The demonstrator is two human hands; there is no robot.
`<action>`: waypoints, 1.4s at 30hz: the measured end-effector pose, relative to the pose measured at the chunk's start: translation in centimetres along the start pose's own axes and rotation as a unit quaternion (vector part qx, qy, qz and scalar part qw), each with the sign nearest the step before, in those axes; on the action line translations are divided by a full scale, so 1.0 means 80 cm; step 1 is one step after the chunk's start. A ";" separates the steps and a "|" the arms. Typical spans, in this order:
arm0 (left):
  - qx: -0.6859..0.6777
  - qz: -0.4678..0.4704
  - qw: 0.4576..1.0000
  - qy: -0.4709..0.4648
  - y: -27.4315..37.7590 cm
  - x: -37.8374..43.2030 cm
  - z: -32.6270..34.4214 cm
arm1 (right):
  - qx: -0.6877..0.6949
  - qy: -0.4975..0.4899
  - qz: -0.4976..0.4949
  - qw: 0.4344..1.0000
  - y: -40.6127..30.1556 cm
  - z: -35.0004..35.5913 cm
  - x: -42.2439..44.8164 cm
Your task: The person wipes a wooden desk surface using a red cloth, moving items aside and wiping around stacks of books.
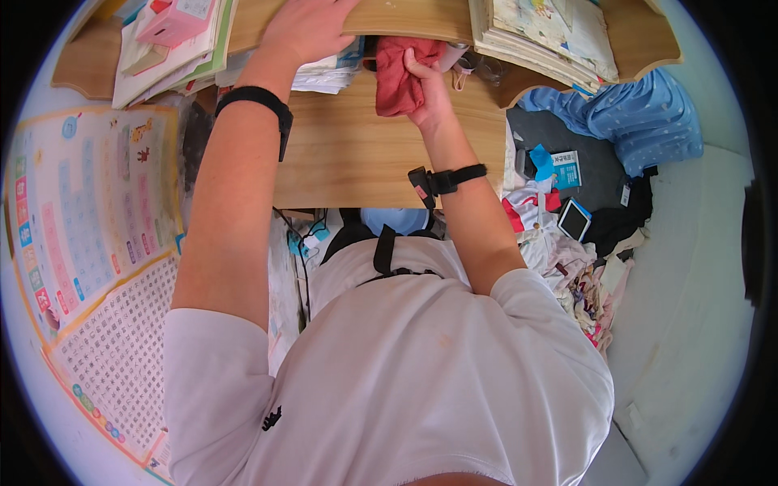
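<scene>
My right hand (430, 85) grips a folded red cloth (395, 79), holding it above the back of the wooden desk (358, 152), just under the front edge of a raised shelf (413, 17). My left hand (307, 30) lies against that shelf to the left, thumb spread from the fingers and nothing seen in it. The picture's top edge cuts off some of its fingertips. A stack of papers (325, 76) sits below the shelf near my left wrist. Right of the cloth are a pale cylindrical container (451, 56) and clear glassware (489, 70), partly in the shelf's shadow.
Books with a pink box (182, 23) on them stand on the shelf's left; worn books (547, 42) are stacked right. A blue patterned curtain or fabric (650, 121) hangs at right, above heaped clothes (565, 267) and a tablet-like device (574, 220). Cables (301, 243) hang below the desk.
</scene>
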State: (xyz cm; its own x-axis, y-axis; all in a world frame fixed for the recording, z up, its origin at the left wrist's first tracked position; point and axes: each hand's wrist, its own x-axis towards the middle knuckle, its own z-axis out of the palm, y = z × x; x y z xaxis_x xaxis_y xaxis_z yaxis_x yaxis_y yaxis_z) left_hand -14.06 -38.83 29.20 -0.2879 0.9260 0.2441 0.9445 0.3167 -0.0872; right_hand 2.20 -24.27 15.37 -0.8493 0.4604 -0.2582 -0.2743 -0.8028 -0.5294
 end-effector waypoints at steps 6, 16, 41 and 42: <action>0.001 0.000 1.000 -0.003 -0.003 -0.002 -0.003 | -0.059 -0.018 0.029 0.998 -0.022 0.001 -0.004; 0.019 -0.003 1.000 -0.014 0.001 0.001 0.002 | -0.056 0.019 -0.064 0.996 0.005 0.014 0.010; -0.024 -0.008 0.999 -0.037 -0.004 0.003 0.000 | -0.034 0.134 0.131 0.982 0.141 -0.221 0.102; -0.003 -0.007 0.999 -0.039 -0.002 0.004 0.002 | -0.056 0.174 0.145 0.972 0.144 -0.234 0.110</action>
State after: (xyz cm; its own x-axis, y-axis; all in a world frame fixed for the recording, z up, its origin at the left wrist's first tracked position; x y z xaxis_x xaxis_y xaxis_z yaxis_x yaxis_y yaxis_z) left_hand -14.35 -38.52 29.12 -0.3116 0.9351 0.1690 0.9413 0.3280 -0.0794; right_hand 0.04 -22.41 -8.14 -0.6734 0.3367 -0.6581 0.0223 -0.8806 -0.4732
